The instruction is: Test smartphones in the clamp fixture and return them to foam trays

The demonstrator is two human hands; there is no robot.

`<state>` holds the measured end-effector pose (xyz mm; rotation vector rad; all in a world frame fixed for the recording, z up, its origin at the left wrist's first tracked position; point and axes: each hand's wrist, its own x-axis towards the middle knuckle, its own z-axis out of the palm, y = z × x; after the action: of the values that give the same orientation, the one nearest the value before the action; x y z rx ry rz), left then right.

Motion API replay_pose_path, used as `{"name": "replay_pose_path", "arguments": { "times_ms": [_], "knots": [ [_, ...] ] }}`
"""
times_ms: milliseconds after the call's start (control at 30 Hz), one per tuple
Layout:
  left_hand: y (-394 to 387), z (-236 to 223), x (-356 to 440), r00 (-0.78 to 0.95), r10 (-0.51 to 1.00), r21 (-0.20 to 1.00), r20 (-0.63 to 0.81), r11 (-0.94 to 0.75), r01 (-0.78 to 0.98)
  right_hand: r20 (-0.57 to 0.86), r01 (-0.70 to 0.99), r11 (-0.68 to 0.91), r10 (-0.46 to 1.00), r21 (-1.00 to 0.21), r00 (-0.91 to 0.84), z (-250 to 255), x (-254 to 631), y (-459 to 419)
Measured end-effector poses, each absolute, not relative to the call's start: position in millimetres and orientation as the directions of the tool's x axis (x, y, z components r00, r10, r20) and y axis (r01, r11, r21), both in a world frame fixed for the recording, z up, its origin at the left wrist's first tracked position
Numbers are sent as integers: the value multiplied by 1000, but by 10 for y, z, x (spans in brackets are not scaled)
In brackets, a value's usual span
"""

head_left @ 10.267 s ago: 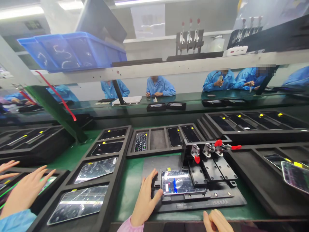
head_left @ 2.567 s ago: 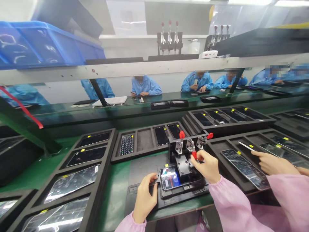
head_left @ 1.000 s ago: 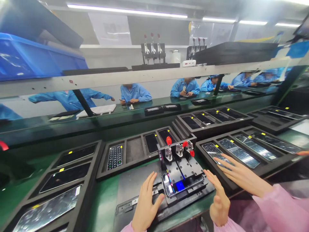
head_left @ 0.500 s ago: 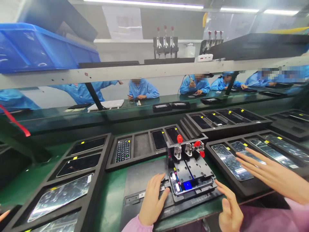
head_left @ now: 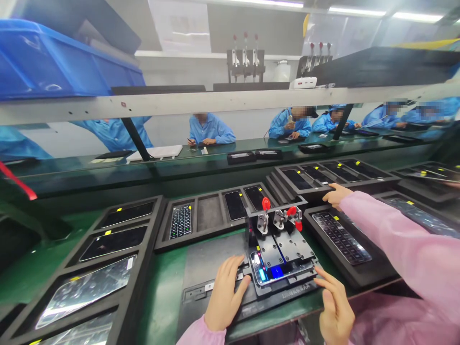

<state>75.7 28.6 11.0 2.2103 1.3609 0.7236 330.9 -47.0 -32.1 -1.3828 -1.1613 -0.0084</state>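
Currently | phone (head_left: 276, 272), screen lit: lower centre of frame, partly under plates (head_left: 293, 247) of clamp fixture (head_left: 295, 290) | left hand (head_left: 227, 296): fingers close together, thumb spread apart, at fixture's left side | right hand (head_left: 336, 304): forefinger extended at fixture's right edge, others curled

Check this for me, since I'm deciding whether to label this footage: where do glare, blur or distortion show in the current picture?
Head view, lower left: bright reflections streak the silvery phones; head view, upper right: the ceiling lamp is washed out white; head view, upper left: the blue bin looks stretched and soft; head view, centre: the clamp fixture, left hand and right hand are fairly clear.
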Motion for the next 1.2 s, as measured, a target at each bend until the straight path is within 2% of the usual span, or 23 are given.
{"name": "replay_pose_path", "arguments": {
  "times_ms": [700, 833, 967, 1067, 1200],
  "knots": [
    [302, 66, 746, 384, 894, 600, 233, -442, 666, 650, 653, 259, 596, -711, 471, -288, 3255, -498],
    [300, 94, 758, 385, 890, 588, 245, -452, 671, 703, 702, 272, 555, -658, 444, -90, 3294, -361],
    [296, 101, 769, 385, 879, 578, 280, -475, 664, 738, 781, 178, 504, -598, 450, 275, 3395, -42],
    [297, 105, 778, 397, 865, 589, 306, -500, 635, 687, 784, 109, 565, -611, 457, 509, 3480, 236],
    [305, 135, 802, 404, 847, 594, 345, -531, 605, 625, 783, 122, 682, -610, 380, 672, 3557, 502]
  ]
}}
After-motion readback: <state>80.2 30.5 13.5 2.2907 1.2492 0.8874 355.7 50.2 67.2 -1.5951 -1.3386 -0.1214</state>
